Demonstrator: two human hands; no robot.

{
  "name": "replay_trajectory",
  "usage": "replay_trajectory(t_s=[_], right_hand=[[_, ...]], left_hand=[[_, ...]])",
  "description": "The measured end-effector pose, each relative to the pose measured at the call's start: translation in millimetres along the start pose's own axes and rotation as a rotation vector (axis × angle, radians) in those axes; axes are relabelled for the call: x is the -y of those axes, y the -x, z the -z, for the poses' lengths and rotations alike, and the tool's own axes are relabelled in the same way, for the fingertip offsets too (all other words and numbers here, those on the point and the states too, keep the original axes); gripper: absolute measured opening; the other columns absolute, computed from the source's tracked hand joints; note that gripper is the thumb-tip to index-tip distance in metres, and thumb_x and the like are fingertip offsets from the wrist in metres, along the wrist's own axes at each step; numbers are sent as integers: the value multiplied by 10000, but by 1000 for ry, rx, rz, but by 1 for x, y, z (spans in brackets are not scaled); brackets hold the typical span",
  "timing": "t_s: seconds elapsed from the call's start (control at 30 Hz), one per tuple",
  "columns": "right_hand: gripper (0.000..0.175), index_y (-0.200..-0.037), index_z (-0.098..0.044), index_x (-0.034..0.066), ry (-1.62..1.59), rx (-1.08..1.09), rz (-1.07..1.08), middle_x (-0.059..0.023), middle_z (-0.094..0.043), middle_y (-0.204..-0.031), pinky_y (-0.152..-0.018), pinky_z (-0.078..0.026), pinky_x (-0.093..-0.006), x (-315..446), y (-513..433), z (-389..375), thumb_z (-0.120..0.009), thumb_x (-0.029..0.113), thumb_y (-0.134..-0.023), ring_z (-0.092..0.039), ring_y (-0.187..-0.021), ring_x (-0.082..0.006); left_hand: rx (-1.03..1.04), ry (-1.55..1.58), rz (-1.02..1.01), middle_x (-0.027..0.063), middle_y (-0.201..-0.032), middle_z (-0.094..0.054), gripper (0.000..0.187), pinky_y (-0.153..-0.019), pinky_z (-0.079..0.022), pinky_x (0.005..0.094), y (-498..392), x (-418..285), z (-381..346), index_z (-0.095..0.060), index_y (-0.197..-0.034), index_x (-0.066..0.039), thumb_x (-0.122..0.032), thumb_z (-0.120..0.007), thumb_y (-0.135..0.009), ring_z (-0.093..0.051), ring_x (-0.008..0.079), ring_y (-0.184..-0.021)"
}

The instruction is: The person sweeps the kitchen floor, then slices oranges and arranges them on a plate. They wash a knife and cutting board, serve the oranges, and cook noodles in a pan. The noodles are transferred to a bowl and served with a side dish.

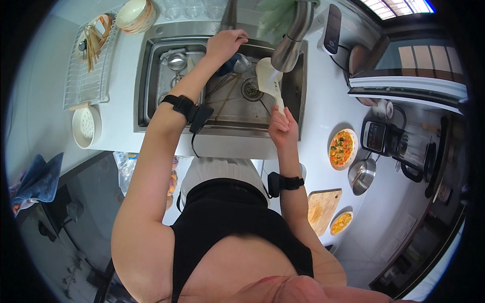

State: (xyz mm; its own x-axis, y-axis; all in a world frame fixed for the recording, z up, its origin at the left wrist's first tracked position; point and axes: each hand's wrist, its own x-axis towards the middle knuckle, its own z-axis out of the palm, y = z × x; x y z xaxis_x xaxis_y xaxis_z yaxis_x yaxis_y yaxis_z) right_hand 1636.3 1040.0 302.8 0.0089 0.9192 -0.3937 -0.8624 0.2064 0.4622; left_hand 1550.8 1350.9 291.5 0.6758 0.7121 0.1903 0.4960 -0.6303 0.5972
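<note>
My right hand grips the handle of a cream-coloured spatula over the right basin. Its broad head is beneath the metal faucet spout, and water runs onto it. Reaching across the sink, my left hand is at the back rim beside a metal post; nothing shows in its slightly parted fingers. Below it in the right basin lie a metal ladle or spoon head, chopsticks and a drain strainer. A round metal ladle rests in the left basin.
On the left are a wire dish rack with chopsticks, stacked bowls and a white colander. Glasses stand behind the sink. To the right are a plate of cooked food, a metal pan, a cutting board and a blender.
</note>
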Motion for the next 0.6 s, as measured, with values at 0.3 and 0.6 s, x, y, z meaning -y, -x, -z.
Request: replay_trajectory(t_s=[0.3, 0.6], right_hand=[[301, -1063, -567, 30, 1570, -697, 229, 39, -329, -524, -346, -241, -232, -32, 39, 9, -454, 308, -1031, -295, -381, -64], [314, -1108, -540, 0, 2434, -273, 386, -189, -594, -715, -581, -466, -432, -111, -7, 24, -549, 281, -968, -606, -645, -348]], left_hand=[[-291, 125, 265, 88, -740, -654, 363, -594, -476, 438, 6, -13, 2, -543, -942, -107, -405, -714, -822, -653, 316, -732], [490, 811, 649, 92, -813, -661, 341, -546, -443, 265, 218, -23, 62, -599, -1013, -8, -346, -568, -974, -580, 96, -667]])
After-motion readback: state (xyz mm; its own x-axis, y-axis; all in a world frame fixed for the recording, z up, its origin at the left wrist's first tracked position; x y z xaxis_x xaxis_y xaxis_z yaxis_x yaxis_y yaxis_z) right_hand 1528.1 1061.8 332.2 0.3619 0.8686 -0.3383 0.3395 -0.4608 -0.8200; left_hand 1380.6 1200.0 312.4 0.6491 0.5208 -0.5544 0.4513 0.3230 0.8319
